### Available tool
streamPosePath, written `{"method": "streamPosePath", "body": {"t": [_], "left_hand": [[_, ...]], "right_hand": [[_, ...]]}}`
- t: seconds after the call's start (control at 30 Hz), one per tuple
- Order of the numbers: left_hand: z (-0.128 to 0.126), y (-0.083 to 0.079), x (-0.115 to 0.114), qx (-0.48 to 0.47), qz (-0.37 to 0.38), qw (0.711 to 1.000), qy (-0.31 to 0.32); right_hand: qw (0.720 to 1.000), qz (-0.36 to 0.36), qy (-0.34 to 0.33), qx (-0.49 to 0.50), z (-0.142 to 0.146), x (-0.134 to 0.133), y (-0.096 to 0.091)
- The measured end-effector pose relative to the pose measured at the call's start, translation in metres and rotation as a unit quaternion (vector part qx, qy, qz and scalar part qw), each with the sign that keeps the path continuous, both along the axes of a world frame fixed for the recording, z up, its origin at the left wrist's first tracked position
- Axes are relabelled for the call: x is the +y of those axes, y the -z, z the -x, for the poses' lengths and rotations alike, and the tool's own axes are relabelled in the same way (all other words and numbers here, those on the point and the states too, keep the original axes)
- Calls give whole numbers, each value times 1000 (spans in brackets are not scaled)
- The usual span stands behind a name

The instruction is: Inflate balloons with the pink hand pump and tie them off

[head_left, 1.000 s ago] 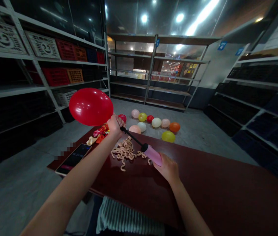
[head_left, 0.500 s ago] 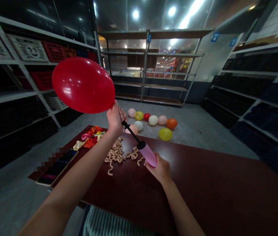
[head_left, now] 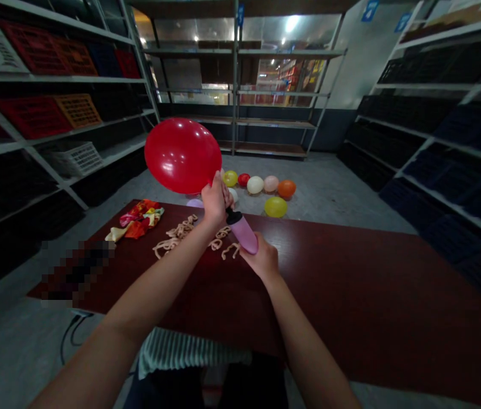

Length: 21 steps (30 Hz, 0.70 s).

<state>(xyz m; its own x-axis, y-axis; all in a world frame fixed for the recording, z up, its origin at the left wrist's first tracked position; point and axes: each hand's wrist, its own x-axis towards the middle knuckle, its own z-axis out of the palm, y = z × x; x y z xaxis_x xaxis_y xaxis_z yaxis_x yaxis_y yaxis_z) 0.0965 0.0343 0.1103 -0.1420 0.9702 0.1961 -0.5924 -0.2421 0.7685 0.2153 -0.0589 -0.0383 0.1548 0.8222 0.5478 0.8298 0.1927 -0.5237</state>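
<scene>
An inflated red balloon [head_left: 183, 156] hangs in the air up and left of my left hand [head_left: 217, 199]. My left fingers are closed round its neck, at the black end of a hand pump. The pump's pink barrel [head_left: 243, 233] points down to the right, and my right hand [head_left: 262, 257] is wrapped round its lower end. Little of the black rod shows between barrel and left hand. Beneath my hands, curly beige strands [head_left: 180, 230] lie on the dark red table [head_left: 329, 284]. Limp balloons [head_left: 140, 218] in several colours are heaped at the table's far left.
Several inflated balloons [head_left: 255, 184] rest on the floor past the table. A yellow balloon [head_left: 275, 207] is close to its far edge. Shelves with crates [head_left: 36, 48] stand left, and a metal rack [head_left: 235, 85] stands behind. A ribbed green cloth [head_left: 189, 347] covers my lap.
The black rod has slid into the pink barrel, bringing my hands closer together. The balloon and left hand shifted right in view; the camera tilted down.
</scene>
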Motion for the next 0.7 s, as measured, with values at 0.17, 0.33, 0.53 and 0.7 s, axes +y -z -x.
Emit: {"method": "streamPosePath", "body": {"t": [0.17,0.33,0.53,0.7], "left_hand": [[24,6,-2,-58,21,996,-71],[61,15,-7,-103,51,984,-134],[123,8,-4,-143,103,972,-157],[167,-17,-6,-140,95,972,-165]], "right_hand": [[998,-13,5,-62,5,3,-1],[989,-22,-17,-145,11,-2,-4],[977,-34,-44,-205,16,-9,-6],[974,-63,-50,-212,18,-8,-3]]}}
